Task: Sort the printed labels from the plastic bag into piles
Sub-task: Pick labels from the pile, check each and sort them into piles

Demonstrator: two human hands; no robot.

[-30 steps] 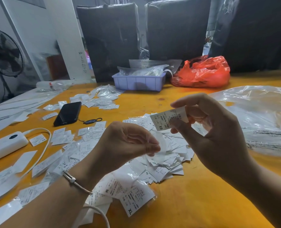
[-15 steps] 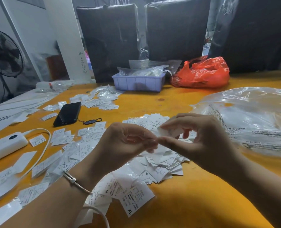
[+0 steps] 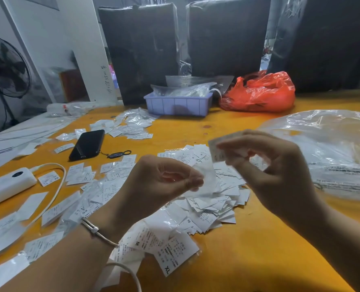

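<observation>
Above the orange table [image 3: 248, 260] my right hand [image 3: 273, 173] pinches a small printed label [image 3: 216, 149], blurred by motion. My left hand [image 3: 160, 184] pinches a thin clear sleeve [image 3: 207, 178] between thumb and fingers, just left of the label. Under both hands lies a big loose heap of white labels [image 3: 212, 205]. Nearer me sit bagged labels marked M and XL [image 3: 170, 251]. Smaller piles of labels [image 3: 81, 173] are spread to the left. A large clear plastic bag [image 3: 330, 148] lies at the right.
A black phone [image 3: 87, 144] with a key tag lies left of centre. A white power bank [image 3: 6, 184] with a cable sits at the left edge. At the back stand a purple tray [image 3: 177, 105], a red plastic bag [image 3: 259, 92] and dark wrapped bundles [image 3: 141, 49].
My right hand dropped to meet the left hand half a second ago, then lifted away to the right with a label. The left hand kept the clear sleeve.
</observation>
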